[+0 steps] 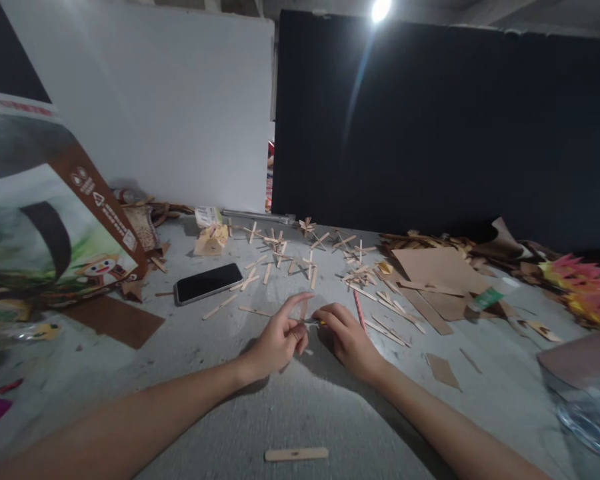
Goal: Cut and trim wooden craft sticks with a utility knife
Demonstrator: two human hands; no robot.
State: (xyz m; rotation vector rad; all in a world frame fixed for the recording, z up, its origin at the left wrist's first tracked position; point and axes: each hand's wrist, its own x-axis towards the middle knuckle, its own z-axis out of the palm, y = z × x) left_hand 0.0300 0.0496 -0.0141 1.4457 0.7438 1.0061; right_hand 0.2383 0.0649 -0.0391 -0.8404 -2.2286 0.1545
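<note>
My left hand (pixel 281 337) is over the middle of the grey table (pixel 220 407), its index finger raised and its other fingers curled on a small thin piece that I cannot make out. Close to its right, my right hand (pixel 347 337) pinches something small with a yellow part (pixel 323 323), mostly hidden by the fingers. A red-and-white striped pencil (pixel 359 309) lies just beyond my right hand. Nearer to me, a single wooden craft stick (pixel 297 455) lies flat with a dark mark at its middle.
Crossed craft sticks (pixel 280 250) spread across the back. A phone (pixel 209 283) lies left, beside a large printed bag (pixel 55 207). To the right are cardboard sheets (pixel 430 267), a glue stick (pixel 490 295), bright paper flowers (pixel 580 287) and a clear plastic item (pixel 587 427).
</note>
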